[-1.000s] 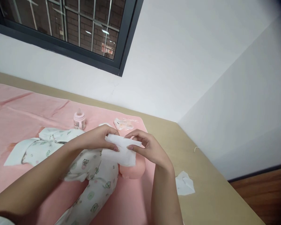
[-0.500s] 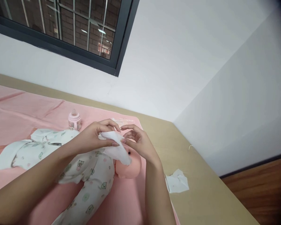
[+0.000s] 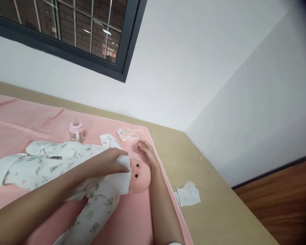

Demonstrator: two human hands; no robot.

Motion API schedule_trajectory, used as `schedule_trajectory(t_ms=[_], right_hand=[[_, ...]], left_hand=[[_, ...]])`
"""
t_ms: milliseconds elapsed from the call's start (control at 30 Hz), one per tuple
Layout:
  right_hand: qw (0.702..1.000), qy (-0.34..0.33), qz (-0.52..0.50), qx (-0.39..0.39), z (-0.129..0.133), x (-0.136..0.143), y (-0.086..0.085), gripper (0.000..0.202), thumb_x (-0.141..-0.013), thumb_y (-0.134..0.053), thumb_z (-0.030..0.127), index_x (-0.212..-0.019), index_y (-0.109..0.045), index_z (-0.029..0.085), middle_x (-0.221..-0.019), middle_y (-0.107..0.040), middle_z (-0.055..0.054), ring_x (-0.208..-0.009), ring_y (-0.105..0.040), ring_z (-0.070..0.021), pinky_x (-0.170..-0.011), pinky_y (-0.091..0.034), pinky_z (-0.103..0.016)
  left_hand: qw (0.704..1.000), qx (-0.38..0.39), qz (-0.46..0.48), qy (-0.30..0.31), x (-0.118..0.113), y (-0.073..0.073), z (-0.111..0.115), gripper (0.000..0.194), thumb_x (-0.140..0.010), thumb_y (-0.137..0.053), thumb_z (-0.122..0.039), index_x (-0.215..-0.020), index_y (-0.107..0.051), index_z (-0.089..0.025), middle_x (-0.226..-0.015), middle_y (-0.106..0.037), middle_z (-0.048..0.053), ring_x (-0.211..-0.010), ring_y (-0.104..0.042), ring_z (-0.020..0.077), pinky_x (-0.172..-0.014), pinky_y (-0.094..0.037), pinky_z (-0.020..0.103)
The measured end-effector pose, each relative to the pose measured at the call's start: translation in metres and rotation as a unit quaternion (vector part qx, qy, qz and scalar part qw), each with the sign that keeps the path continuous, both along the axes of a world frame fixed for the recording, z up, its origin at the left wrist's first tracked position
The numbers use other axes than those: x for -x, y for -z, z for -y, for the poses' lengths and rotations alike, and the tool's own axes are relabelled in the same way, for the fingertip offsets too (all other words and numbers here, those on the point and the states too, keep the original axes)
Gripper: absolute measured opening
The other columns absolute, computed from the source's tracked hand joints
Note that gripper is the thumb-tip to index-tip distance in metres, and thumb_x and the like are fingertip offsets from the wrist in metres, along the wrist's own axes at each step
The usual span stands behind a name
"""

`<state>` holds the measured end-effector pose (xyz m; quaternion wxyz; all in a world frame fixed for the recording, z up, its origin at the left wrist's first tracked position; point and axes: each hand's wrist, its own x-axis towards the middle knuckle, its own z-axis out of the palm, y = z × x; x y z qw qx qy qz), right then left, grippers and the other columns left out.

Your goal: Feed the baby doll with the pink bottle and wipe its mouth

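A baby doll (image 3: 140, 177) in white patterned clothes (image 3: 66, 158) lies on its back on a pink mat (image 3: 132, 217), its head toward the right. My left hand (image 3: 114, 161) pinches a white wipe (image 3: 121, 178) at the doll's mouth and chin, covering the lower face; both eyes show. Beside the top of the doll's head, my right hand (image 3: 146, 149) is empty, with its fingers loosely apart and slightly curled. A small clear plastic packet (image 3: 127, 134) lies on the mat just beyond the right fingertips.
A pink baby bottle (image 3: 76, 131) stands on the mat beyond the doll. On the wooden surface (image 3: 175, 149) at the right lies another crumpled white wipe (image 3: 188, 194). A white wall (image 3: 168, 75) and a dark-framed window (image 3: 122, 68) rise behind.
My right hand has let go of the wipe and moved apart to beside the doll's head. My left hand has lowered the wipe onto the lower face, uncovering the eyes and the plastic packet.
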<state>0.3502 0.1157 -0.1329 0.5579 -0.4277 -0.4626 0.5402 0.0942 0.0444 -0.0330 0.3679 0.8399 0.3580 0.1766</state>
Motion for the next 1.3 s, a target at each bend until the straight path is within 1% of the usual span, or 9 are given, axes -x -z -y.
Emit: schedule_trajectory(t_ms=[100, 267, 367, 467, 533, 833, 1000, 1167, 1300], right_hand=[[1.0, -0.019, -0.006, 0.025, -0.002, 0.0, 0.015, 0.039, -0.061, -0.082, 0.035, -0.094, -0.067, 0.019, -0.091, -0.069, -0.003, -0.08, -0.064, -0.0146, -0.09, -0.05, -0.036], [0.996, -0.076, 0.008, 0.05, -0.003, 0.003, 0.024, 0.043, -0.06, -0.083, 0.037, -0.095, -0.067, 0.017, -0.096, -0.071, -0.006, -0.089, -0.067, -0.0172, -0.097, -0.047, -0.037], [0.994, -0.087, 0.008, 0.062, -0.005, 0.003, 0.028, 0.044, -0.058, -0.085, 0.037, -0.093, -0.068, 0.016, -0.095, -0.071, -0.006, -0.092, -0.067, -0.0174, -0.1, -0.045, -0.036], [0.994, -0.086, 0.002, 0.062, -0.006, 0.002, 0.032, 0.044, -0.057, -0.085, 0.038, -0.092, -0.067, 0.017, -0.095, -0.072, -0.005, -0.091, -0.067, -0.017, -0.1, -0.044, -0.036], [0.994, -0.085, 0.001, 0.061, -0.006, 0.001, 0.033, 0.044, -0.057, -0.084, 0.038, -0.092, -0.067, 0.017, -0.096, -0.072, -0.005, -0.091, -0.068, -0.0172, -0.1, -0.044, -0.036], [0.995, -0.071, -0.001, 0.067, -0.003, 0.001, 0.03, 0.04, -0.058, -0.083, 0.037, -0.089, -0.067, 0.017, -0.094, -0.072, -0.006, -0.094, -0.067, -0.0188, -0.101, -0.043, -0.037], [0.995, -0.075, -0.008, 0.059, -0.001, 0.002, 0.031, 0.036, -0.063, -0.081, 0.035, -0.091, -0.067, 0.018, -0.096, -0.071, -0.005, -0.096, -0.066, -0.0174, -0.102, -0.043, -0.035], [0.996, -0.071, -0.01, 0.055, -0.001, 0.002, 0.032, 0.035, -0.064, -0.08, 0.035, -0.091, -0.068, 0.018, -0.097, -0.071, -0.005, -0.092, -0.066, -0.016, -0.098, -0.045, -0.033], [0.996, -0.069, -0.012, 0.052, -0.003, 0.001, 0.035, 0.035, -0.063, -0.08, 0.035, -0.09, -0.068, 0.018, -0.097, -0.071, -0.005, -0.093, -0.066, -0.0168, -0.099, -0.044, -0.034]], left_hand=[[0.998, -0.06, -0.033, -0.007, -0.006, 0.006, 0.003, 0.017, -0.074, -0.051, -0.026, -0.063, -0.04, -0.019, -0.065, -0.05, -0.002, -0.062, -0.047, 0.016, -0.054, -0.031, 0.027], [0.991, -0.124, -0.053, -0.019, -0.009, 0.011, 0.005, 0.012, -0.074, -0.048, -0.021, -0.065, -0.04, -0.02, -0.073, -0.056, 0.002, -0.076, -0.054, 0.0222, -0.063, -0.038, 0.03], [0.988, -0.141, -0.066, -0.002, -0.013, 0.017, 0.004, 0.01, -0.072, -0.049, -0.019, -0.065, -0.042, -0.02, -0.073, -0.059, 0.003, -0.085, -0.058, 0.0251, -0.075, -0.043, 0.034], [0.978, -0.189, -0.089, 0.02, -0.016, 0.025, 0.001, 0.01, -0.072, -0.046, -0.016, -0.065, -0.04, -0.02, -0.069, -0.06, 0.002, -0.08, -0.06, 0.0228, -0.092, -0.041, 0.041], [0.97, -0.216, -0.109, 0.021, -0.018, 0.029, 0.0, 0.01, -0.073, -0.045, -0.016, -0.067, -0.039, -0.021, -0.069, -0.06, 0.002, -0.078, -0.061, 0.0217, -0.097, -0.039, 0.043], [0.961, -0.234, -0.148, -0.003, -0.017, 0.024, 0.002, 0.009, -0.075, -0.046, -0.015, -0.07, -0.04, -0.02, -0.074, -0.061, 0.003, -0.081, -0.06, 0.0204, -0.099, -0.036, 0.043], [0.956, -0.249, -0.156, -0.005, -0.016, 0.024, 0.003, 0.01, -0.076, -0.043, -0.011, -0.071, -0.043, -0.02, -0.073, -0.061, 0.003, -0.079, -0.059, 0.0196, -0.097, -0.035, 0.043], [0.958, -0.256, -0.127, -0.009, -0.017, 0.027, 0.001, 0.017, -0.077, -0.041, -0.008, -0.084, -0.052, -0.02, -0.087, -0.066, 0.003, -0.086, -0.059, 0.0198, -0.098, -0.032, 0.044], [0.964, -0.229, -0.137, -0.006, -0.017, 0.025, 0.001, 0.024, -0.077, -0.041, -0.007, -0.09, -0.056, -0.02, -0.092, -0.068, 0.004, -0.092, -0.059, 0.0212, -0.096, -0.032, 0.045]])
